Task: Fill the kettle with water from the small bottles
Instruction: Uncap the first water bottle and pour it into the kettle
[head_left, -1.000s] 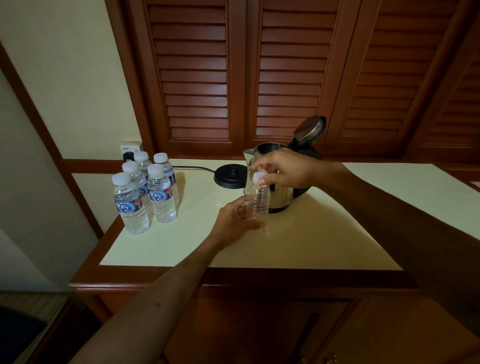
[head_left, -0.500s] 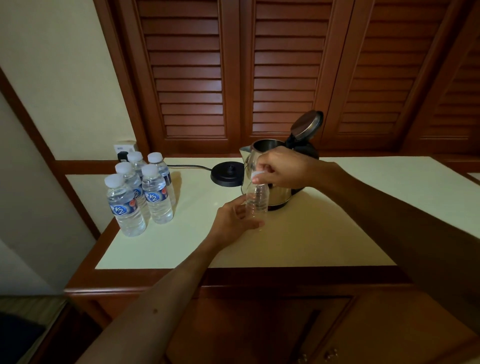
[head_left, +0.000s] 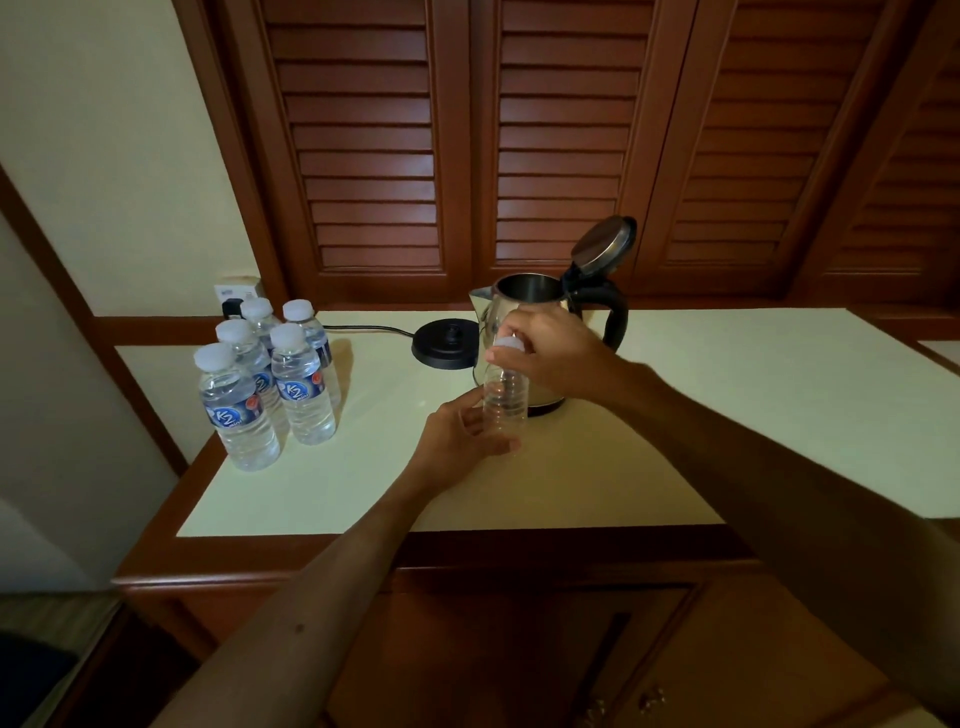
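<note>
At nine o'clock five sealed full bottles (head_left: 270, 384) wait untouched, so most pouring is left; at centre the left hand (head_left: 460, 441) grasps the body of a label-less clear bottle (head_left: 505, 402), seemingly empty, while the right hand (head_left: 550, 353) pinches its white cap (head_left: 511, 344); just behind, at one o'clock, the kettle (head_left: 540, 332) stands lid-open off its base (head_left: 445, 351); its water level is hidden.

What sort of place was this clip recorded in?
Probably a hotel room, though that is a guess. A steel kettle, lid up, stands off its corded base on a cream-topped wooden counter, beside a cluster of five small matching water bottles, before louvred wooden doors.
</note>
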